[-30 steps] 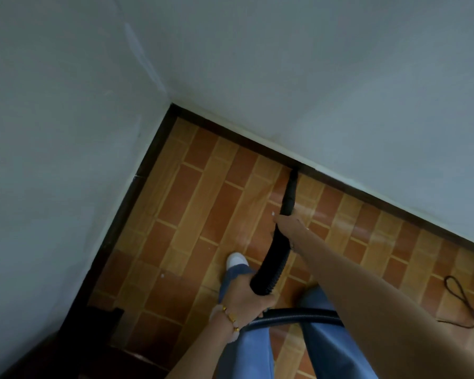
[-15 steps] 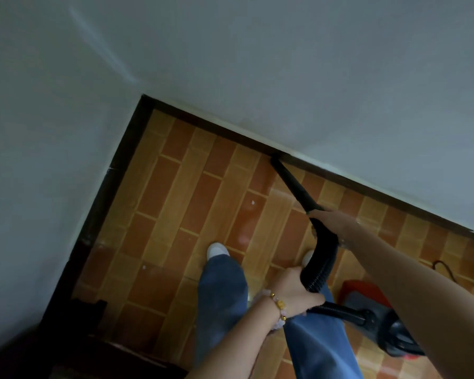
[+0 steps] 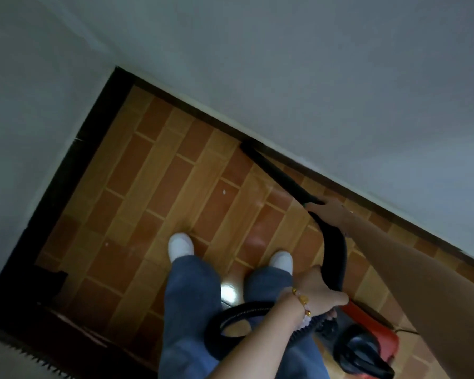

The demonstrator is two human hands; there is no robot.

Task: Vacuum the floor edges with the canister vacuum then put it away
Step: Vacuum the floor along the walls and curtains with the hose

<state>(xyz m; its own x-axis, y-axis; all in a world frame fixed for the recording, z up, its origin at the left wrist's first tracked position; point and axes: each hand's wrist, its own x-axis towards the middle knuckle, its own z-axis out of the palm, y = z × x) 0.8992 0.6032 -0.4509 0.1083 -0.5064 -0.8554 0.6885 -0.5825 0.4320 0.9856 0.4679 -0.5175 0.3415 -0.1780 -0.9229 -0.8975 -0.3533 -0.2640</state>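
Right hand [image 3: 327,207] is gripping the black wand [image 3: 279,173], whose tip is touching the baseboard [image 3: 148,87]. Left hand [image 3: 316,292] is holding the curved handle [image 3: 335,253]. The red canister vacuum [image 3: 367,340] is sitting on the floor just behind.

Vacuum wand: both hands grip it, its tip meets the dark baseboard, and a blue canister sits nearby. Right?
The canister is red, not blue, per the head view. Left hand and right hand do grip the wand, tip at the baseboard.
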